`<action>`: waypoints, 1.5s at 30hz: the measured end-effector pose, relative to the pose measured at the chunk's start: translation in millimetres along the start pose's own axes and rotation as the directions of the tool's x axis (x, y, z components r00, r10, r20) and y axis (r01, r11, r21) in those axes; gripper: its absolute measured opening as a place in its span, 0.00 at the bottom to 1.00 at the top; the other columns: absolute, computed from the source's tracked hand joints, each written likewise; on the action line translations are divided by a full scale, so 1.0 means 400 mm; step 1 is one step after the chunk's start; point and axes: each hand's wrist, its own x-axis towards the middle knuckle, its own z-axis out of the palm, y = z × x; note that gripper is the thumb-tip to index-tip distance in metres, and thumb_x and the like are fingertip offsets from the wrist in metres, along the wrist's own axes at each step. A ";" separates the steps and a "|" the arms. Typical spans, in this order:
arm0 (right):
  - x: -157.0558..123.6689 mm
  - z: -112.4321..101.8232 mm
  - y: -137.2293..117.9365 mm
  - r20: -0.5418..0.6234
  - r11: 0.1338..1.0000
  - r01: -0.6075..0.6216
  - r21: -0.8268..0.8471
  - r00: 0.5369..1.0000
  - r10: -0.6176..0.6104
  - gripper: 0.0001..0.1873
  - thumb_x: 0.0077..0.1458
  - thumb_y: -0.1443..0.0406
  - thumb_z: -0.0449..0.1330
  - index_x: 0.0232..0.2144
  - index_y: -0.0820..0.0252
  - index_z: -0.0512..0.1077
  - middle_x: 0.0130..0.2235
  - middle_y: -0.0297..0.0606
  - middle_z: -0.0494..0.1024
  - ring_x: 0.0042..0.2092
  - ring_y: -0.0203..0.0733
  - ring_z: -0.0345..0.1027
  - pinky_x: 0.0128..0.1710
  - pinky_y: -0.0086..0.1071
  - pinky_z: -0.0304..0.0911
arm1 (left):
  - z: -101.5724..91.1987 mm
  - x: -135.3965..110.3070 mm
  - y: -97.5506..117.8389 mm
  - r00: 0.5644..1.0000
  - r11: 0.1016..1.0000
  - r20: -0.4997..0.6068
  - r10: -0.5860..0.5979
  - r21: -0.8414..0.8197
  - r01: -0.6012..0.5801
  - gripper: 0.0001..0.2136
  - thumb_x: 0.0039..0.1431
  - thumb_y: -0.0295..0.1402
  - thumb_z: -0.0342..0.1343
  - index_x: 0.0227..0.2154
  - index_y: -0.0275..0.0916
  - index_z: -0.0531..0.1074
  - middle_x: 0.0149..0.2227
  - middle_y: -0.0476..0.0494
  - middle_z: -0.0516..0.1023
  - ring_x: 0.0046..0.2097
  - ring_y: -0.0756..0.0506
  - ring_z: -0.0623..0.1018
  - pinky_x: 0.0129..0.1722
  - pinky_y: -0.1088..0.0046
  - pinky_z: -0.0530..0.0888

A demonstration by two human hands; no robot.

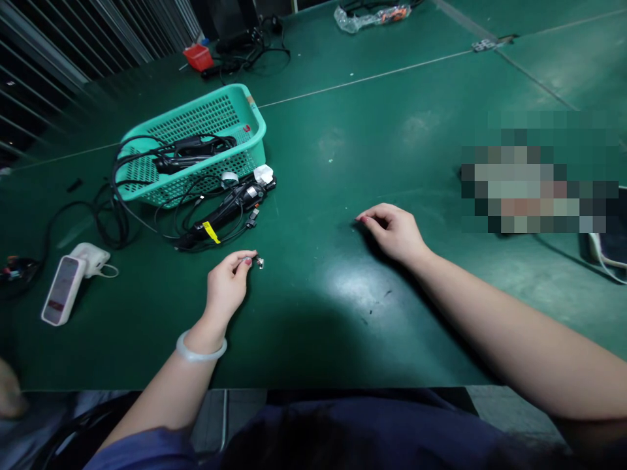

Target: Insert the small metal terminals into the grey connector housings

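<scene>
My left hand (226, 284) rests on the green table (343, 163), its fingertips pinched on a small metal part (258, 262). A pale bangle circles that wrist. Just beyond it lies a black hand-held tool (230, 209) with a yellow label and tangled black cables. My right hand (392, 230) lies on the table to the right, fingers curled loosely inward, nothing visible in it.
A teal plastic basket (255, 121) holding a black device and cables stands behind the tool. A white handheld scanner (66, 287) lies at the left. A red box (198, 57) and more cables sit at the far back. A clear bag (367, 16) lies at the far top.
</scene>
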 end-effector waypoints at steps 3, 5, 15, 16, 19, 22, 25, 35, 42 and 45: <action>0.000 -0.001 -0.001 0.007 1.000 0.000 -0.001 1.000 0.000 0.09 0.54 0.64 0.55 0.29 0.57 0.76 0.34 0.38 0.79 0.38 0.43 0.71 0.41 0.39 0.65 | -0.004 0.011 -0.011 0.999 0.986 -0.040 -0.037 -0.166 0.030 0.11 0.55 0.38 0.54 0.39 0.40 0.76 0.44 0.40 0.80 0.46 0.44 0.78 0.50 0.65 0.70; 0.000 0.000 0.000 0.013 1.000 0.001 -0.001 1.000 -0.001 0.09 0.54 0.64 0.55 0.29 0.57 0.76 0.34 0.38 0.79 0.38 0.42 0.71 0.41 0.39 0.65 | 0.000 0.019 -0.017 0.996 0.957 -0.053 -0.067 -0.285 0.049 0.12 0.54 0.38 0.56 0.39 0.37 0.74 0.43 0.39 0.79 0.46 0.45 0.78 0.51 0.66 0.70; 0.000 0.003 0.003 0.026 1.000 0.009 0.005 1.000 -0.009 0.10 0.54 0.64 0.55 0.30 0.59 0.76 0.34 0.38 0.79 0.37 0.41 0.71 0.40 0.36 0.64 | 0.196 0.025 0.116 0.991 0.900 0.103 0.089 -0.434 -0.036 0.06 0.57 0.33 0.54 0.37 0.39 0.71 0.38 0.43 0.77 0.42 0.48 0.75 0.46 0.69 0.69; 0.000 0.003 0.004 0.025 1.000 0.010 0.006 1.000 -0.010 0.10 0.54 0.64 0.55 0.30 0.59 0.76 0.34 0.38 0.79 0.37 0.41 0.71 0.40 0.36 0.64 | 0.229 0.028 0.147 0.985 0.864 0.140 0.098 -0.504 -0.014 0.05 0.57 0.32 0.54 0.36 0.39 0.71 0.37 0.44 0.77 0.41 0.49 0.75 0.46 0.70 0.68; -0.001 0.005 0.007 0.020 1.000 0.014 0.007 1.000 -0.014 0.10 0.54 0.65 0.55 0.30 0.59 0.77 0.34 0.38 0.79 0.37 0.41 0.71 0.40 0.36 0.64 | 0.308 0.046 0.230 0.958 0.667 0.271 0.097 -0.732 0.139 0.04 0.58 0.30 0.52 0.36 0.39 0.70 0.35 0.46 0.76 0.40 0.51 0.74 0.46 0.72 0.67; -0.003 0.009 0.008 0.011 1.000 0.002 0.001 1.000 -0.002 0.10 0.55 0.65 0.54 0.31 0.59 0.77 0.34 0.39 0.79 0.38 0.41 0.70 0.41 0.36 0.64 | 0.332 0.058 0.276 0.940 0.444 0.338 0.041 -0.849 0.286 0.05 0.60 0.30 0.50 0.35 0.38 0.70 0.35 0.48 0.75 0.41 0.53 0.74 0.47 0.74 0.66; -0.002 0.011 0.004 0.050 1.000 -0.011 -0.025 0.999 0.013 0.12 0.56 0.65 0.53 0.33 0.59 0.77 0.35 0.39 0.79 0.38 0.41 0.70 0.42 0.36 0.63 | 0.311 0.051 0.275 0.918 0.346 0.396 -0.030 -0.857 0.381 0.04 0.60 0.29 0.51 0.35 0.38 0.70 0.38 0.48 0.75 0.39 0.54 0.74 0.47 0.73 0.67; -0.012 0.020 -0.038 0.234 0.981 0.040 -0.188 0.972 0.005 0.05 0.50 0.66 0.60 0.31 0.59 0.76 0.32 0.39 0.76 0.35 0.41 0.68 0.38 0.35 0.64 | 0.289 0.025 0.224 0.919 0.406 0.386 -0.080 -0.830 0.383 0.06 0.57 0.23 0.52 0.37 0.35 0.70 0.40 0.43 0.76 0.40 0.52 0.77 0.49 0.69 0.70; -0.042 0.021 -0.062 0.168 0.998 0.014 -0.056 0.986 -0.004 0.06 0.54 0.66 0.55 0.31 0.58 0.72 0.31 0.37 0.76 0.34 0.41 0.69 0.37 0.35 0.63 | 0.296 0.017 0.225 0.899 0.485 0.438 -0.008 -0.784 0.387 0.12 0.54 0.21 0.53 0.42 0.36 0.70 0.41 0.41 0.76 0.40 0.49 0.79 0.51 0.64 0.71; -0.040 0.017 -0.056 0.137 0.988 -0.114 0.106 0.986 0.099 0.05 0.54 0.64 0.55 0.32 0.58 0.71 0.31 0.37 0.76 0.32 0.40 0.69 0.36 0.35 0.64 | 0.295 0.015 0.228 0.892 0.500 0.451 -0.011 -0.770 0.396 0.12 0.54 0.22 0.54 0.42 0.35 0.71 0.40 0.41 0.77 0.39 0.49 0.79 0.50 0.64 0.72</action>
